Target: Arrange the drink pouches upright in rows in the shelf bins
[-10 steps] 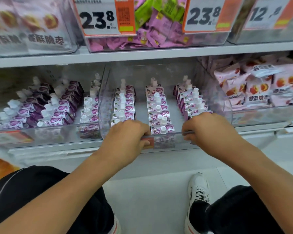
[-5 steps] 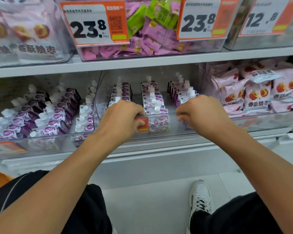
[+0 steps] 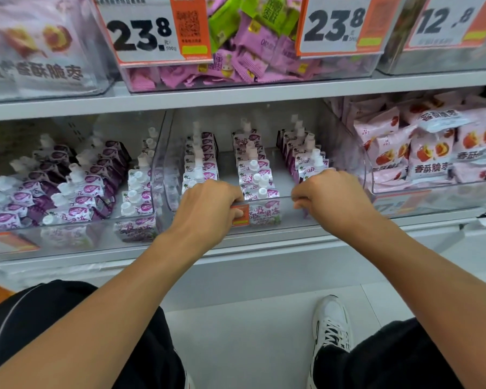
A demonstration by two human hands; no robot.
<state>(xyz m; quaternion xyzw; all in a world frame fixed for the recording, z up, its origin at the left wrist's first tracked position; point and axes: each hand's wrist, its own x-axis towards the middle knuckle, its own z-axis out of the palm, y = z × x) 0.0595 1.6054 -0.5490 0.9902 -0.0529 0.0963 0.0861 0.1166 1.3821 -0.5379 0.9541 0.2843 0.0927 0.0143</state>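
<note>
Both hands grip the front rim of the middle bin (image 3: 264, 198), a clear plastic one on the lower shelf (image 3: 236, 242). The left hand (image 3: 205, 203) has its fingers (image 3: 230, 192) curled over the rim, thumb pressed on the orange tag (image 3: 240, 214) stuck to the bin's front. The right hand (image 3: 328, 197) curls its fingers over the same rim further right — knuckles up, fingertips hidden behind the wall.

Inside the bin the pouches (image 3: 254, 175) stand upright in three rows running front to back, white caps on top, purple-and-white faces turned forward. The left row sits just behind the left hand, the middle row shows in the gap between the hands, and the right row's front end is partly covered by the right hand. Bare bin floor shows between the rows.

The left bin (image 3: 68, 234) beside it holds more of the same pouches, also in rows, though looser and leaning. The right bin (image 3: 432, 192) holds pink snack bags (image 3: 429, 161). On the upper shelf (image 3: 236, 96) sit bins of pink and green wrapped sweets (image 3: 247, 51) with price cards (image 3: 152, 35) reading 23.8 and another at 12.8.

Below — black trousers on both legs and a white shoe (image 3: 331, 324) on the pale floor.
</note>
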